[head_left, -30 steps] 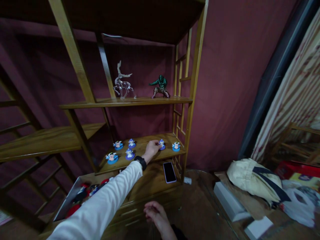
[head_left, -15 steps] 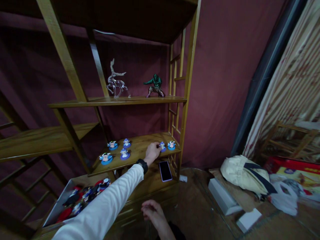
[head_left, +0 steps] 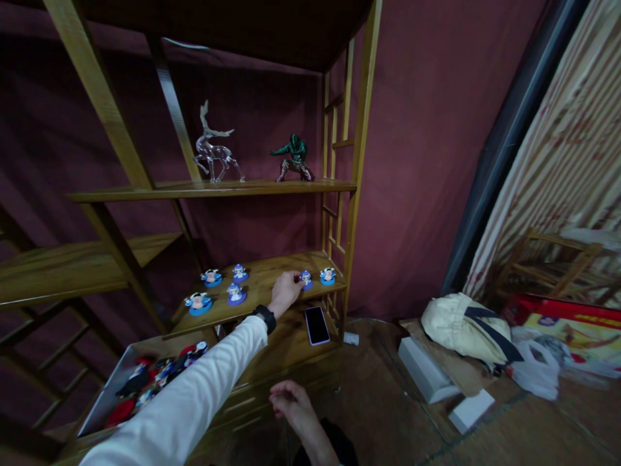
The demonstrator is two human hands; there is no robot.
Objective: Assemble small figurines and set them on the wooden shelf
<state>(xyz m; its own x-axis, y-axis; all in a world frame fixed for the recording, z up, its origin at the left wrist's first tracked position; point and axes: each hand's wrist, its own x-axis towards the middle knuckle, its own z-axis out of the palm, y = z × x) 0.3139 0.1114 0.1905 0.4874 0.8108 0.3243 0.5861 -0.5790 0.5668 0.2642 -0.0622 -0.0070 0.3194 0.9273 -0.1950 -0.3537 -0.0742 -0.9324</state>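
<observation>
On the lower shelf my left hand, in a white sleeve with a black watch, pinches the side of a small purple-and-white figurine on a purple base. Close beside it, to the right, stands a blue-based figurine. Farther left on the same shelf are two purple-based figurines, one in front and one behind, and two blue-based ones, one in front and one behind. My right hand hangs below the shelf, fingers loosely bent and apart, holding nothing.
A phone lies on the level below. At lower left is a box of mixed figurines. The upper shelf bears a clear deer and a green figure. A cream bag and white boxes lie on the floor.
The view has shifted slightly, so everything sits a little further left and up. My left hand stays at the purple figurine, and my right hand keeps its loose pose.
</observation>
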